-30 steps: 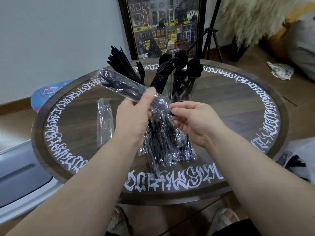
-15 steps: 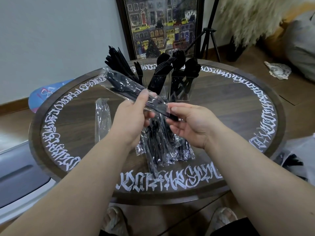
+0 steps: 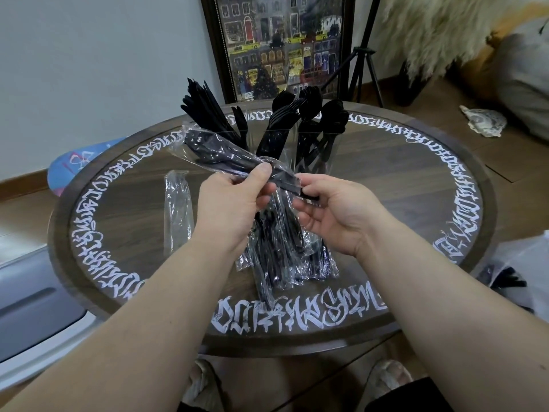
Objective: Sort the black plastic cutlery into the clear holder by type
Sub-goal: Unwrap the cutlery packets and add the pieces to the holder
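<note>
Cutlery packet [image 3: 225, 156], black plastic pieces sealed in a clear wrapper, held above the tabletop [image 3: 401, 185] between both hands, its far end slanting up and away to the left of the left hand [image 3: 234, 209]. Left hand: thumb and fingers pinched on the wrapper near its near end. Right hand [image 3: 335, 215]: fingertips closed on the black handle ends that stick out of the wrapper's open end, just right of the left hand's thumb. Clear holder [image 3: 297, 141]: stands beyond both hands, upright, loaded with black cutlery; knives fan out of its left part, forks rise from the middle, spoons from the right. Heap of further wrapped packets [image 3: 285, 257]: lies on the tabletop directly beneath and nearer than the hands. Empty clear wrapper [image 3: 177, 215]: flat on the tabletop, left of the left hand, apart from the heap. Tabletop: round, dark wood, ringed with white lettering. Framed picture [image 3: 282, 46]: leaning against the wall beyond the holder. Tripod [image 3: 364, 55]: beside the picture, to its right.
</note>
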`<move>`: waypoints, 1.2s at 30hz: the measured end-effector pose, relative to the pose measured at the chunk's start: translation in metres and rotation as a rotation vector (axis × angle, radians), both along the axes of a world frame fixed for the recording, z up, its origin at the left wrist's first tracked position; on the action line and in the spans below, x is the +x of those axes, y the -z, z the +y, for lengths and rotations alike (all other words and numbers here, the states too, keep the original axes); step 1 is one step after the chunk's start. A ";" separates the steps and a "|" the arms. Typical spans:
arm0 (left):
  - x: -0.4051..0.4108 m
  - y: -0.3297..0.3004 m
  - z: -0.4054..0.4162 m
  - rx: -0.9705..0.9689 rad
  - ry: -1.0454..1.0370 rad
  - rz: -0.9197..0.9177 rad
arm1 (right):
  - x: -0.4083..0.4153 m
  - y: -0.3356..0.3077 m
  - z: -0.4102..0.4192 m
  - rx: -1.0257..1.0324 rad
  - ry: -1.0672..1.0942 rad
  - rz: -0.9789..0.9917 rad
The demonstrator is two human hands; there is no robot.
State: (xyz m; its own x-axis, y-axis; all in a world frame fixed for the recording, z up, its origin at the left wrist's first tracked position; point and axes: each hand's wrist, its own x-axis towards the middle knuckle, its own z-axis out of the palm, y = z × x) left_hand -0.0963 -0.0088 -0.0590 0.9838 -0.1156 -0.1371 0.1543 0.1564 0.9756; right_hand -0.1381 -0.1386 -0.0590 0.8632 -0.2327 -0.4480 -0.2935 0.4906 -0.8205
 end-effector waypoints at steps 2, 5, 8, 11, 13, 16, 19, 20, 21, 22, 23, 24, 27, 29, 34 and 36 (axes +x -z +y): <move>-0.001 -0.001 -0.001 -0.034 0.036 0.030 | 0.000 0.000 -0.001 0.009 -0.004 -0.031; -0.004 -0.002 -0.002 -0.052 0.099 0.086 | 0.000 0.000 -0.002 0.024 -0.015 -0.059; -0.003 -0.003 0.000 -0.006 0.085 0.076 | 0.000 -0.001 -0.005 0.002 -0.006 -0.051; 0.002 -0.004 0.007 -0.042 -0.018 0.060 | 0.000 -0.001 -0.009 0.007 0.051 -0.034; 0.007 -0.002 0.011 -0.044 -0.102 0.044 | 0.000 0.000 -0.013 0.013 0.086 -0.019; 0.011 0.001 0.012 -0.025 -0.185 0.033 | 0.000 0.002 -0.015 0.006 0.071 -0.016; 0.012 0.001 0.013 -0.052 -0.212 0.043 | -0.002 0.001 -0.014 -0.039 -0.005 -0.004; 0.013 0.000 0.014 -0.044 -0.239 0.038 | -0.002 0.001 -0.014 -0.060 -0.013 0.007; 0.014 0.000 0.014 -0.021 -0.271 0.030 | -0.002 0.002 -0.015 -0.076 -0.003 0.019; 0.015 0.001 0.015 0.013 -0.302 0.014 | -0.003 0.001 -0.016 -0.084 0.018 0.030; 0.016 0.002 0.016 0.043 -0.329 -0.006 | -0.003 0.001 -0.018 -0.085 0.046 0.039; 0.018 0.002 0.017 0.052 -0.354 -0.027 | -0.002 0.001 -0.019 -0.080 0.078 0.047; 0.023 0.001 0.023 -0.006 -0.425 -0.061 | -0.002 0.001 -0.024 -0.062 0.137 0.064; 0.024 0.001 0.026 -0.026 -0.382 -0.015 | -0.003 0.001 -0.025 -0.064 0.118 0.056; 0.017 0.005 0.025 0.078 -0.101 0.199 | -0.003 -0.001 -0.022 -0.074 0.063 0.024; 0.019 0.001 0.027 0.080 -0.170 0.142 | -0.004 -0.001 -0.022 -0.085 0.068 0.030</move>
State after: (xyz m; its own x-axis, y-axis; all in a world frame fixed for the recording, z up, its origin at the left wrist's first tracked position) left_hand -0.0770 0.0186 -0.0602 0.9585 0.0667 -0.2771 0.2686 0.1145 0.9564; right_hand -0.1416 -0.1602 -0.0579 0.8307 -0.3284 -0.4496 -0.2870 0.4395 -0.8512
